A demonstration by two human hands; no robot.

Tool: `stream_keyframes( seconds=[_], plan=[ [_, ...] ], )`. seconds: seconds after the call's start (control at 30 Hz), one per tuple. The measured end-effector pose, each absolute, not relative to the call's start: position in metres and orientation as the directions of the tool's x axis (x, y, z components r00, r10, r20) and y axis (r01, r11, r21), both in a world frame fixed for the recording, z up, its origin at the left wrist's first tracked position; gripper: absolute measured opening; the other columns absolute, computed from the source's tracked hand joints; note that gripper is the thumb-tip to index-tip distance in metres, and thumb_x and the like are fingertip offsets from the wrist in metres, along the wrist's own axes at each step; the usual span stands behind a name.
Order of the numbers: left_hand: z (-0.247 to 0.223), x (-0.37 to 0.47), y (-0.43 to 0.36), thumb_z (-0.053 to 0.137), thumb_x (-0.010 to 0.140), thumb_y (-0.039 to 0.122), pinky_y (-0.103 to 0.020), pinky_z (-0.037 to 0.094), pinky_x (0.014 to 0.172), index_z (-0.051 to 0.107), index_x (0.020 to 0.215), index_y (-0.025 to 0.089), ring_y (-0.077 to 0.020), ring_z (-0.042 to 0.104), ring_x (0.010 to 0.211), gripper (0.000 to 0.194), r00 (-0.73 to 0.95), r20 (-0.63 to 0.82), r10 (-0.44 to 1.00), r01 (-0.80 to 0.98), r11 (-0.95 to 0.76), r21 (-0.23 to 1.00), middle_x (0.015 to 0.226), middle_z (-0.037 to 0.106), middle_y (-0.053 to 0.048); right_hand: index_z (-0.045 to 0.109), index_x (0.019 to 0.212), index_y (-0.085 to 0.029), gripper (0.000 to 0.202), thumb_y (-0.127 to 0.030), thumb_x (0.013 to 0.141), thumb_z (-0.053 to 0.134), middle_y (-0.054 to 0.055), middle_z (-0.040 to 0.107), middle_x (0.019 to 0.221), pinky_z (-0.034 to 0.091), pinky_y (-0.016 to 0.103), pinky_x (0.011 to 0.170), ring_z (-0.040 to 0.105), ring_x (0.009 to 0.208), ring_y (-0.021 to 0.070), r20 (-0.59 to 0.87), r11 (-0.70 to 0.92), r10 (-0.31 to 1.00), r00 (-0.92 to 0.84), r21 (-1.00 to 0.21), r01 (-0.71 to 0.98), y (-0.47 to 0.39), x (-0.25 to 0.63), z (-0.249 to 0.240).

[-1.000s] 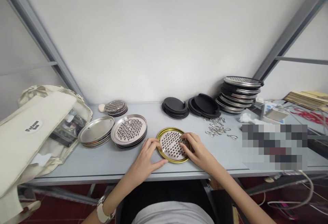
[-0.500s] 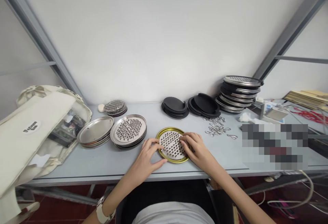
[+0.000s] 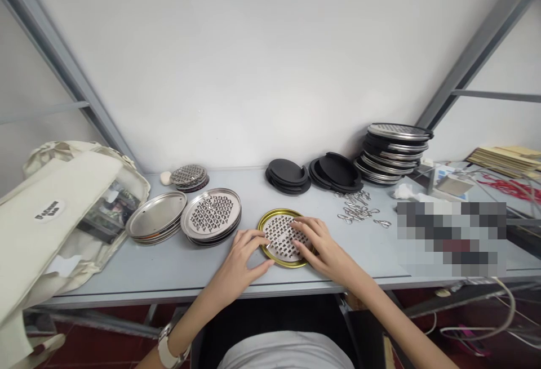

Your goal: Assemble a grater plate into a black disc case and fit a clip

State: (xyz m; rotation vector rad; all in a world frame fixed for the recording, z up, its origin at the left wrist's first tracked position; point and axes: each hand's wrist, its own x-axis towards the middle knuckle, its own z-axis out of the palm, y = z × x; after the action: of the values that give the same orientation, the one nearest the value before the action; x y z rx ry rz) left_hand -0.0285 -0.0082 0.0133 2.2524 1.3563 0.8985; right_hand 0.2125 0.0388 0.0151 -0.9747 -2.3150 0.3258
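Note:
A round perforated metal grater disc (image 3: 280,238) lies flat inside a shallow gold-coloured round tray (image 3: 291,265) near the bench's front edge. My left hand (image 3: 243,259) is at the tray's left side, its fingertips at the disc's edge and its thumb apart near the tray's lower rim. Across the right part of the disc rests my right hand (image 3: 323,245), fingers spread and fingertips on the holes. It hides that side of disc and tray. Neither hand is closed around anything.
Left stand stacks of silver trays (image 3: 156,214), rimmed graters (image 3: 211,214) and small grater discs (image 3: 189,176). Behind are black round holders (image 3: 288,174) and more black holders (image 3: 338,172). Rightward lie metal clips (image 3: 355,211) and a tall grater stack (image 3: 393,152). A cream bag (image 3: 63,211) sits far left.
My right hand's fingers have slid slightly left, further onto the disc, and spread apart more. My left hand stays nearly where it was. The camera view has shifted slightly.

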Motion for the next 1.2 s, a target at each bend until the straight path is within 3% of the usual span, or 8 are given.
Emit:
stream_keyframes(
  seconds=[0.2, 0.4, 0.7, 0.93, 1.2],
  plan=[
    [0.0125, -0.0286, -0.0078, 0.059, 0.087, 0.027, -0.044, 0.039, 0.105, 0.061, 0.113, 0.028, -0.0226, 0.045, 0.120, 0.026, 0.342, 0.328, 0.880, 0.647, -0.474, 0.597, 0.125, 0.051, -0.005, 0.048, 0.136, -0.035, 0.042, -0.034, 0.095, 0.046, 0.005, 0.034, 0.151, 0.034, 0.051, 0.109, 0.027, 0.139, 0.0274, 0.305, 0.738, 0.666, -0.681, -0.400, 0.543, 0.0352, 0.2126, 0.0211],
    [0.0138, -0.0290, -0.0077, 0.057, 0.088, 0.026, -0.043, 0.041, 0.104, 0.063, 0.113, 0.029, -0.0224, 0.048, 0.118, 0.025, 0.353, 0.331, 0.875, 0.629, -0.484, 0.608, 0.122, 0.051, -0.006, 0.054, 0.131, -0.036, 0.039, -0.034, 0.093, 0.050, 0.004, 0.039, 0.148, 0.033, 0.051, 0.109, 0.030, 0.139, 0.0268, 0.318, 0.749, 0.656, -0.685, -0.391, 0.536, 0.0366, 0.2121, 0.0205],
    [0.0118, -0.0284, -0.0080, 0.058, 0.088, 0.026, -0.042, 0.037, 0.106, 0.060, 0.111, 0.027, -0.0211, 0.047, 0.119, 0.023, 0.340, 0.308, 0.889, 0.657, -0.459, 0.598, 0.126, 0.053, -0.004, 0.049, 0.135, -0.038, 0.041, -0.036, 0.095, 0.046, 0.003, 0.035, 0.151, 0.030, 0.053, 0.110, 0.028, 0.139, 0.0263, 0.284, 0.742, 0.664, -0.692, -0.364, 0.563, 0.0373, 0.2115, 0.0196],
    [0.0186, -0.0252, -0.0109, 0.054, 0.090, 0.027, -0.039, 0.034, 0.100, 0.053, 0.116, 0.027, -0.0211, 0.047, 0.118, 0.026, 0.388, 0.292, 0.874, 0.729, -0.485, 0.483, 0.124, 0.057, -0.002, 0.052, 0.133, -0.035, 0.039, -0.038, 0.095, 0.045, 0.005, 0.039, 0.149, 0.030, 0.052, 0.110, 0.029, 0.139, 0.0265, 0.274, 0.738, 0.668, -0.692, -0.365, 0.567, 0.0371, 0.2117, 0.0208],
    [0.0193, -0.0238, -0.0114, 0.052, 0.091, 0.028, -0.038, 0.029, 0.099, 0.049, 0.122, 0.025, -0.0206, 0.049, 0.115, 0.031, 0.393, 0.302, 0.868, 0.783, -0.489, 0.385, 0.123, 0.058, -0.002, 0.046, 0.138, -0.038, 0.041, -0.040, 0.097, 0.042, 0.003, 0.029, 0.154, 0.027, 0.052, 0.111, 0.026, 0.140, 0.0266, 0.228, 0.738, 0.665, -0.711, -0.342, 0.581, 0.0384, 0.2122, 0.0200]
  ],
)
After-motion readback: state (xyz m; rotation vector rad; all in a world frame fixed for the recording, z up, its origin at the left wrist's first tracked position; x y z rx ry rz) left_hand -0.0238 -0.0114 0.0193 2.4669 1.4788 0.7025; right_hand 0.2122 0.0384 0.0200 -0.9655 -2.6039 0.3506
